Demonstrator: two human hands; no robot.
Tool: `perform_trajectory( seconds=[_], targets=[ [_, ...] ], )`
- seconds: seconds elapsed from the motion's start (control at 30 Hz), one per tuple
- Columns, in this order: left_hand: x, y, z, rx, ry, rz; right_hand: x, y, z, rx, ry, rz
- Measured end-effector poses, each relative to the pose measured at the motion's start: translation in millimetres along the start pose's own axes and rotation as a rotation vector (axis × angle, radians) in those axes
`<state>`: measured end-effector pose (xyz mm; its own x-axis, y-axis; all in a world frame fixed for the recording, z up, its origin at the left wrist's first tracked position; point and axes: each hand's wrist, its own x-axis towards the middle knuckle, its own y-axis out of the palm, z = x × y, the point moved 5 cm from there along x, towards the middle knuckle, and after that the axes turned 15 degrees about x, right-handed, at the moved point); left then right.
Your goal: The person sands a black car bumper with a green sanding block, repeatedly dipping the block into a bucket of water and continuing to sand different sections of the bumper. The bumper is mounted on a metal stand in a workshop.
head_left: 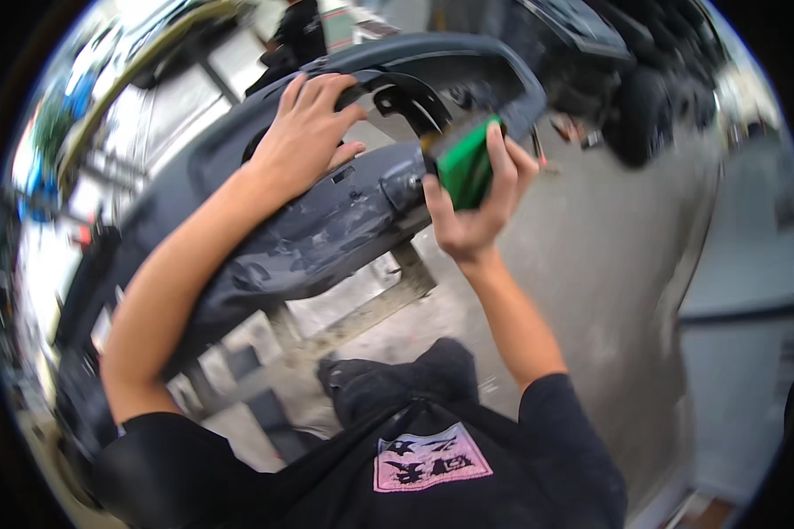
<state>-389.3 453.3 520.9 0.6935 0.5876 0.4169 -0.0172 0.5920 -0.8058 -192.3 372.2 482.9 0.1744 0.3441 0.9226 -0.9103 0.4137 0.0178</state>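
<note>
A large dark grey car bumper [309, 238] stretches across in front of me, its surface marked with paler scuffed patches. Fingers spread, my left hand [307, 132] lies on its upper part beside an opening. My right hand [485, 194] grips a green block with a dark layer [466, 167], which looks like a sanding block. The block is tilted close to the bumper's right end; whether it touches the surface I cannot tell.
Under the bumper runs a pale stand frame [344, 326]. Dark parts [635, 97] are heaped at the far right, and another person in dark clothes [300, 35] is at the back. Grey floor [609, 264] spreads out to my right. A curved yellowish part [119, 84] stands at the far left.
</note>
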Motion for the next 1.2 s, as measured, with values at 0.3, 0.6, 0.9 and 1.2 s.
perform_trajectory(
  seconds=[0.3, 0.6, 0.9, 1.2],
  targets=[
    [-61, -88, -17, -0.071, -0.668, -0.196, 57, -58, -28, 0.175, -0.071, 0.675],
    [-89, -89, -201, -0.069, -1.367, -0.612, 60, -60, -62, 0.149, -0.643, 1.015],
    [37, -14, -367, -0.753, -1.976, -1.413, 13, -116, -41, 0.928, -0.331, 1.245],
    [55, -15, -393, -0.8, -1.795, -1.586, -20, -109, -107, 1.37, 0.998, 1.883]
  ],
)
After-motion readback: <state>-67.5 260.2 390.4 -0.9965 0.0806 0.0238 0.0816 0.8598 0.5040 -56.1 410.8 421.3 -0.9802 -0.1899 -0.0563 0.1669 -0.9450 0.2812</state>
